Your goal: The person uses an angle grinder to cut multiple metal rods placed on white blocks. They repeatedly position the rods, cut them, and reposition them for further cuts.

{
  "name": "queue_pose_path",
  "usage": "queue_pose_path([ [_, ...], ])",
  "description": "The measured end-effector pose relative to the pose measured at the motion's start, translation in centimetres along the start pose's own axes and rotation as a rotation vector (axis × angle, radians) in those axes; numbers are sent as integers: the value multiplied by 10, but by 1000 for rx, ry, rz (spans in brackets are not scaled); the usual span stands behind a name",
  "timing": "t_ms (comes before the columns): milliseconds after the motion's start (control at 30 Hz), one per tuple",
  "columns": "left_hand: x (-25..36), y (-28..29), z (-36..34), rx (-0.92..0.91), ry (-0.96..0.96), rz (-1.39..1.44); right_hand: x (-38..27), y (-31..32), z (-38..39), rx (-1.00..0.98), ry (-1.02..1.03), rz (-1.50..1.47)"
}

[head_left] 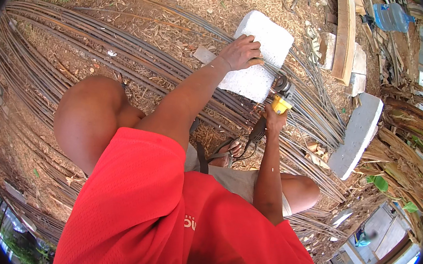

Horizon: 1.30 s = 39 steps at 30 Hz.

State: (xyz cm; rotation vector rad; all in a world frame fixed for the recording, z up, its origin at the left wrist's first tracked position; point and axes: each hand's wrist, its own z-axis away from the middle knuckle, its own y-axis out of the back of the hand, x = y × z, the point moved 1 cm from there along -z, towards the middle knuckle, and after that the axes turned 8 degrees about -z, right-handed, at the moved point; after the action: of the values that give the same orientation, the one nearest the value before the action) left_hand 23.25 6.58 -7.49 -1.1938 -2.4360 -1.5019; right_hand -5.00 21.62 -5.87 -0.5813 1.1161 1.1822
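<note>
My left hand is curled down over a thin steel rod on the white block; the fingers partly hide the rod. In my right hand is an angle grinder with a yellow body, a dark metal head and a black handle. Its head is close to the right edge of the white block, by the steel rods. Small bright specks show below the grinder, near the block's lower edge. Whether the disc touches a rod I cannot tell. A black cord hangs below the grinder near my foot.
Long bundles of rusty steel rods run across the ground from the left, passing under the block. A grey slab stands at the right, by dry banana-like stems. Beyond lie a wooden plank and a blue water bottle.
</note>
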Motion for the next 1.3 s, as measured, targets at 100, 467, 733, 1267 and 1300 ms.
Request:
queue_pose_path([
  [100,1,1,-1,-11,10,7,3,2,-2,23,61,94],
  [467,3,2,-2,-54,33,4,0,-1,-3,75,-22,34],
  [733,3,3,-2,-99,57,10,-11,-9,-1,87,-1,37],
  [1267,3,4,-3,-96,42,-1,4,-1,-11,81,77,154],
  [1300,3,3,-3,-92,40,0,4,-1,-11,65,72,99],
])
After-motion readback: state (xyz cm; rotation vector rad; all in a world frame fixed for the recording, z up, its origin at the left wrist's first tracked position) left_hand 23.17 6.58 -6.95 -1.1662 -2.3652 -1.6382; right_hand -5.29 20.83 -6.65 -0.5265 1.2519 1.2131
